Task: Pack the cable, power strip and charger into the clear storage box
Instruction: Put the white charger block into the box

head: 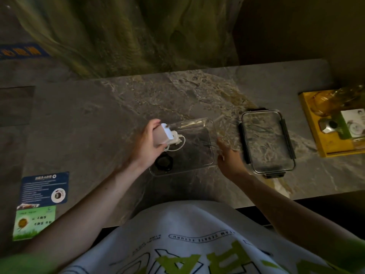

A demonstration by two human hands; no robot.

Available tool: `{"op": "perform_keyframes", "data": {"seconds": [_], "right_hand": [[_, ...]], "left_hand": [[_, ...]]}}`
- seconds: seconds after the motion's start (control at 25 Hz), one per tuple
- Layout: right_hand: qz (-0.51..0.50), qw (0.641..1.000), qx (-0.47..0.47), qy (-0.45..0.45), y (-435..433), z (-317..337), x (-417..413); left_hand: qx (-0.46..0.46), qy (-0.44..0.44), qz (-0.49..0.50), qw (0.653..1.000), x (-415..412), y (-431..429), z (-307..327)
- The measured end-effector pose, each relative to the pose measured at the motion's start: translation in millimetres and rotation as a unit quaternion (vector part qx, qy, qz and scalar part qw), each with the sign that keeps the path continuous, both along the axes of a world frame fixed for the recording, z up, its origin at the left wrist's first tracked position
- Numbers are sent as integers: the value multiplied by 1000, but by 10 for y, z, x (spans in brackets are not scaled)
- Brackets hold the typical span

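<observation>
White green-printed shirt (197, 230) nearest. Left hand (146, 143) grasps white rectangular plastic block (162, 135), cord trailing, over left end of clear plastic storage box (197, 121); black coiled cable (164, 162) lies inside, near-left corner. Right hand (229, 157) at right rim, grip unclear.

The scene is dimly lit, with a yellowish cast. Faint glare is caught on the clear plastic storage box's (194, 122) far rim and the grey marbled stone tabletop (177, 91). Far areas are blurred, and edges are bent by wide-angle distortion.
</observation>
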State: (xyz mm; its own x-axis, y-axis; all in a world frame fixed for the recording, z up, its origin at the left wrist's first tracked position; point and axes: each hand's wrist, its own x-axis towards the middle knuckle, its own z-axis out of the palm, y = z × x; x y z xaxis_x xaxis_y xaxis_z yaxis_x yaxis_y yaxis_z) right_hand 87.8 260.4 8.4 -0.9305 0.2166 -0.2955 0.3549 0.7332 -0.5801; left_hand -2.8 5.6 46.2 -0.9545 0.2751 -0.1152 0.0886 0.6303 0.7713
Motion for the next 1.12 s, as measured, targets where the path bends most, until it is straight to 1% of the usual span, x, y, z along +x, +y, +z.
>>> {"op": "perform_keyframes", "data": {"seconds": [0.08,0.16,0.24,0.36,0.6,0.76,1.0,1.12], "right_hand": [[12,1000,-14,4,30,5,-4],[24,999,-26,0,79,-4,-15],[38,999,-30,0,122,-4,-23],[58,997,-43,-2,186,-6,-29],[77,994,-83,-4,289,-174,-48],[86,992,-89,16,325,-202,-48],[85,992,-93,-18,359,-258,-61],[92,991,-100,-22,357,-303,-64]], "left_hand": [[-17,9,-44,999,-23,276,-38],[-62,22,-84,994,-41,498,-110],[-102,7,-107,989,-52,672,-187],[-134,-20,-117,984,-69,873,-292],[-156,-28,-154,975,-136,1086,-560],[-167,-58,-164,970,-127,1186,-742],[-178,-27,-166,970,-162,1263,-832],[-187,-19,-166,968,-197,1237,-881]]}}
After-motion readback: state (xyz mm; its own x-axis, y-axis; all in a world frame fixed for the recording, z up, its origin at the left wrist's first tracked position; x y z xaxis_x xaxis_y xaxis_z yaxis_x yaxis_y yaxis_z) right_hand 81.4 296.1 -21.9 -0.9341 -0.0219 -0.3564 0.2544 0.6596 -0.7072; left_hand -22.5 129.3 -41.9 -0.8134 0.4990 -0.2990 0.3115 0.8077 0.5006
